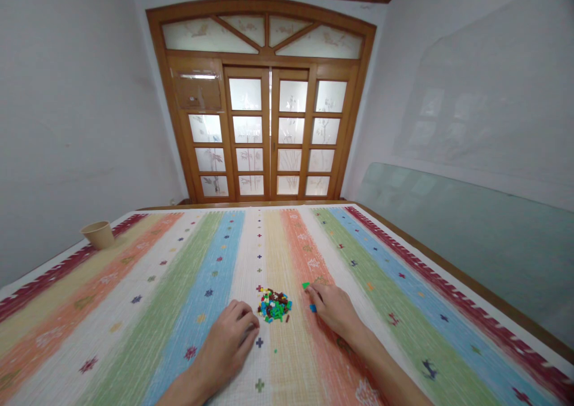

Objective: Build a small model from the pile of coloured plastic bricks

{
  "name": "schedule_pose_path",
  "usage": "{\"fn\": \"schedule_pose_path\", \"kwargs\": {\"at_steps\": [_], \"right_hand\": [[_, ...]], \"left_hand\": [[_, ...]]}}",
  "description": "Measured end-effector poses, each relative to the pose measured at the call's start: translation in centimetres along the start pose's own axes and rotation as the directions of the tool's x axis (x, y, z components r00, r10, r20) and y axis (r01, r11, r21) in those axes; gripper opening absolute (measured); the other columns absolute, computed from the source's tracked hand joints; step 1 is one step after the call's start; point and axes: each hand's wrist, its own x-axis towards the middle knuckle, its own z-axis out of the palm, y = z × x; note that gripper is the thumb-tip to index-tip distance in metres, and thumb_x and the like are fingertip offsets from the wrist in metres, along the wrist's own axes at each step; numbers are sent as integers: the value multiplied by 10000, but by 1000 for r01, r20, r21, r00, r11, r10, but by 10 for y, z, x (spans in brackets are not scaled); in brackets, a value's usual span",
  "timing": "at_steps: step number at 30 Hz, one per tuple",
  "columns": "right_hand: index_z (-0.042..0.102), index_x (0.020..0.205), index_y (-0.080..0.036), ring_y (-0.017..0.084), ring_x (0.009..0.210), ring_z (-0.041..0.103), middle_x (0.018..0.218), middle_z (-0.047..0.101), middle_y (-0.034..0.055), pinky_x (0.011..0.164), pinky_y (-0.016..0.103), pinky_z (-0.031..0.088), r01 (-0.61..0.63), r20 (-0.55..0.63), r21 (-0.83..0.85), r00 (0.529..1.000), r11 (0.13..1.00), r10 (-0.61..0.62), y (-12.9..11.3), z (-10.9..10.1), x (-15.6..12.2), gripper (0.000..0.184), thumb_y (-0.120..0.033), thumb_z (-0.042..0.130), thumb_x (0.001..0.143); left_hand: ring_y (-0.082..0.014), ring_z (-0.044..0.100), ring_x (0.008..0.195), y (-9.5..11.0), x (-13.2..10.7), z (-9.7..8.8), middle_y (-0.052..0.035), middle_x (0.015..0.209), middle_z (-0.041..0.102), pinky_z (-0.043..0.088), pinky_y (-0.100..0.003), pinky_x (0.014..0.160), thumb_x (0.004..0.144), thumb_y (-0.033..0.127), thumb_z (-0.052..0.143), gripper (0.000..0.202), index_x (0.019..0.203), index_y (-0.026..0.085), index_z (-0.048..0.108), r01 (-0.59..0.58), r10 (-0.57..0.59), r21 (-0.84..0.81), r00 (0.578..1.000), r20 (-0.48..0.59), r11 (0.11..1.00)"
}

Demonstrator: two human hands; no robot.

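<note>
A small heap of toy building bricks (274, 307), in green, blue, dark red, yellow and white, lies on the striped cloth between my hands. Just right of the heap, my right hand (332, 304) pinches a flat green brick (305, 285) between thumb and fingers. A blue brick (313, 308) shows beneath that hand, partly covered by it. My left hand (231, 337) rests on the cloth left of the heap, its fingers loosely bent and a gap beside the thumb; nothing shows in it, though the palm is hidden. One tiny green piece (275, 351) lies apart, nearer to me.
A striped tablecloth (170, 286) covers the table. A tan cup (98, 235) stands at the far left edge. Beyond the table are wooden doors with glass panes (269, 131). A pale green panel (466, 226) runs along the right wall.
</note>
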Motion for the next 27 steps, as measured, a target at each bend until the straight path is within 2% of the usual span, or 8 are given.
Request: {"fn": "schedule_pose_path", "kwargs": {"at_steps": [8, 13, 22, 27], "right_hand": [[765, 1077, -214, 226, 976, 744, 1052, 806, 98, 731, 276, 418, 21, -18, 25, 1000, 999, -20, 1, 1, 0, 413, -300, 360, 1090], [768, 1123, -241, 224, 972, 744, 1080, 810, 77, 756, 277, 428, 78, -97, 125, 993, 989, -66, 1, 5, -2, 362, -291, 415, 1061], [793, 1009, -208, 191, 753, 698, 845, 787, 63, 707, 274, 424, 276, -179, 308, 957, 911, -230, -11, 7, -9, 294, -283, 509, 991], [810, 976, -222, 145, 624, 618, 691, 724, 14, 655, 248, 387, 380, -104, 360, 924, 852, -368, -21, 7, -18, 210, -235, 605, 932]], "left_hand": [[-238, 652, 937, 2, 0, -1, -62, 998, 676, 546, -370, 831, 977, 138, 559, 147, 942, 231, 668, 8, -8, 10, 1000, 22, 1000], [-243, 650, 943, 2, 1, -2, -68, 994, 679, 546, -376, 832, 976, 133, 548, 154, 942, 226, 665, -3, 3, 15, 999, 32, 1000], [-258, 644, 969, 4, 0, -3, -74, 1010, 676, 539, -388, 853, 931, 85, 547, 180, 972, 226, 651, 11, -11, 3, 999, 33, 1000], [-259, 641, 970, 4, 0, -3, -67, 1003, 676, 534, -386, 852, 924, 70, 543, 194, 963, 230, 646, 17, -17, -9, 999, 29, 1000]]}}
